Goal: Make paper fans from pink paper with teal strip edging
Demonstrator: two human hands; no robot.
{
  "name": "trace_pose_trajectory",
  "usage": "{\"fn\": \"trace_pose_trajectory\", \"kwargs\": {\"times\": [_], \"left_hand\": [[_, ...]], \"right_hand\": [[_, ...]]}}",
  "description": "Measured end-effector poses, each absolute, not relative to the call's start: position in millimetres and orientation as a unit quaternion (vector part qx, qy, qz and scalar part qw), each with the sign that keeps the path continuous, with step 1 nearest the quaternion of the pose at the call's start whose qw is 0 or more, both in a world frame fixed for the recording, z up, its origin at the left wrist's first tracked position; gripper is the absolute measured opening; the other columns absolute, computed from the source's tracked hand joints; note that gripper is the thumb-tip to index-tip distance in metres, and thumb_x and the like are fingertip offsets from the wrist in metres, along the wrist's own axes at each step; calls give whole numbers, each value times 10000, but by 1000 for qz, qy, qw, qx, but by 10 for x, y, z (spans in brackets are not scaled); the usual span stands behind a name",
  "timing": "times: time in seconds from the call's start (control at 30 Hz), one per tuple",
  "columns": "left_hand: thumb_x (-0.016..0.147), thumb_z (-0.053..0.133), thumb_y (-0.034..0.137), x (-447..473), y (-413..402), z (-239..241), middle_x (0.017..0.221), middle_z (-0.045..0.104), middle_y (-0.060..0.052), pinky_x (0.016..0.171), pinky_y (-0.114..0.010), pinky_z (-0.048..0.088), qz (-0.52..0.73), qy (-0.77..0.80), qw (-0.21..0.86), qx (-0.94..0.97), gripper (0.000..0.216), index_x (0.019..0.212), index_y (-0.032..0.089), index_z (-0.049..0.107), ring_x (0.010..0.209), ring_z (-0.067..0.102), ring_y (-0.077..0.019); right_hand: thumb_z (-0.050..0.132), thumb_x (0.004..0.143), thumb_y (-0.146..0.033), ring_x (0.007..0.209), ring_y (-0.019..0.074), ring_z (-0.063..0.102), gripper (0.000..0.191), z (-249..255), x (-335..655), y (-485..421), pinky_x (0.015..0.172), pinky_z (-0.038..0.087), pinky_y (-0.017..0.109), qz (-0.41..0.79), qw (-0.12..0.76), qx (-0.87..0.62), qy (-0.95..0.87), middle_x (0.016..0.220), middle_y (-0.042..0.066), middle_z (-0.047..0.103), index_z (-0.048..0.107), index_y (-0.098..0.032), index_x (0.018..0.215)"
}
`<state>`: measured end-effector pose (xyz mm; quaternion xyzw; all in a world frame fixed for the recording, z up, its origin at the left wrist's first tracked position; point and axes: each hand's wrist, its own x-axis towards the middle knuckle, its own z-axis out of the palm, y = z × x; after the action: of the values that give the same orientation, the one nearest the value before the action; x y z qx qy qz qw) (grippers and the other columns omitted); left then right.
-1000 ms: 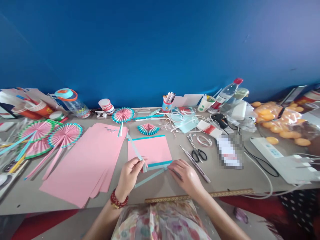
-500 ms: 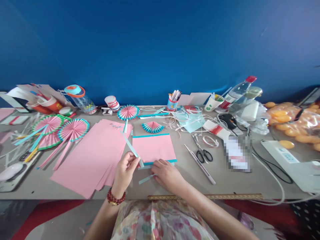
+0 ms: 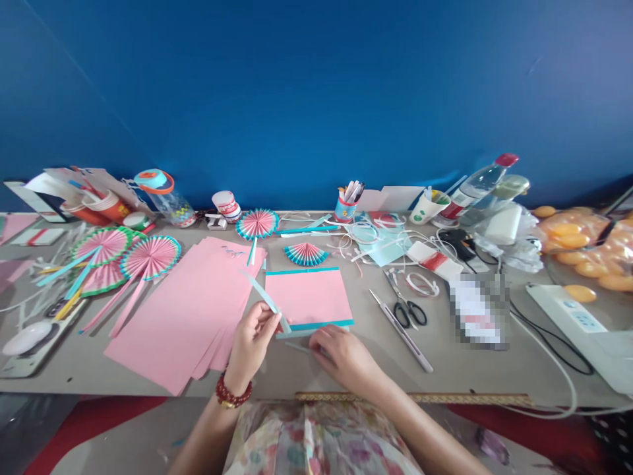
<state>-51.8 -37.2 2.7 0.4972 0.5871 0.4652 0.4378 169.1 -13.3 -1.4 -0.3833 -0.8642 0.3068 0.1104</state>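
A sheet of pink paper with blue bands along its far and near edges lies in front of me. My left hand, wearing a red beaded bracelet, pinches a narrow pale blue strip at the sheet's left near corner. Over the near blue band rests my right hand, palm down with its fingers curled. A second, short pale strip runs to its fingertips and appears gripped there; the fingers partly hide its end. Just beyond the sheet sits a half-round pleated paper fan.
Pink sheets are stacked to the left, near finished round fans. A craft knife and scissors lie right of the sheet. A pen cup stands by the wall; a power strip is at far right.
My right hand has shifted slightly right, and the short strip at its fingertips has turned to a different slant. My left hand keeps its pinch; the whole view has shifted a little.
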Motion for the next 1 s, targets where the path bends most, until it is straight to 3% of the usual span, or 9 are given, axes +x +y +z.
{"fn": "trace_pose_trajectory", "kwargs": {"times": [0.13, 0.37, 0.57, 1.0], "left_hand": [[926, 562, 397, -529, -374, 48, 755, 695, -10, 708, -271, 526, 465, 595, 431, 495, 201, 899, 198, 565, 746, 667, -173], [921, 570, 397, -334, -335, 109, 843, 740, -41, 721, -277, 538, 455, 569, 478, 491, 203, 916, 194, 564, 744, 688, -172], [927, 560, 344, -159, -325, 119, 744, 695, 0, 669, -241, 531, 436, 550, 486, 521, 147, 917, 198, 574, 683, 673, -148], [929, 513, 339, -74, -343, 157, 809, 714, -24, 677, -270, 535, 423, 536, 497, 536, 148, 986, 216, 574, 703, 677, -175]], "right_hand": [[564, 890, -204, 780, 178, 616, 153, 22, 1848, -109, 704, 450, 278, 425, 209, -414, -777, 886, 32, 696, 658, -214, 1010], [726, 806, -405, 678, 145, 572, 239, 97, 1770, -105, 613, 439, 250, 624, 399, -435, -513, 754, 8, 645, 687, -203, 928], [768, 775, -413, 693, 138, 595, 259, 58, 1539, -36, 657, 464, 255, 643, 424, -420, -480, 781, 12, 678, 686, -195, 886], [792, 748, -408, 699, 149, 620, 290, 14, 1441, 11, 644, 509, 266, 628, 470, -437, -440, 787, 10, 668, 663, -202, 904]]}}
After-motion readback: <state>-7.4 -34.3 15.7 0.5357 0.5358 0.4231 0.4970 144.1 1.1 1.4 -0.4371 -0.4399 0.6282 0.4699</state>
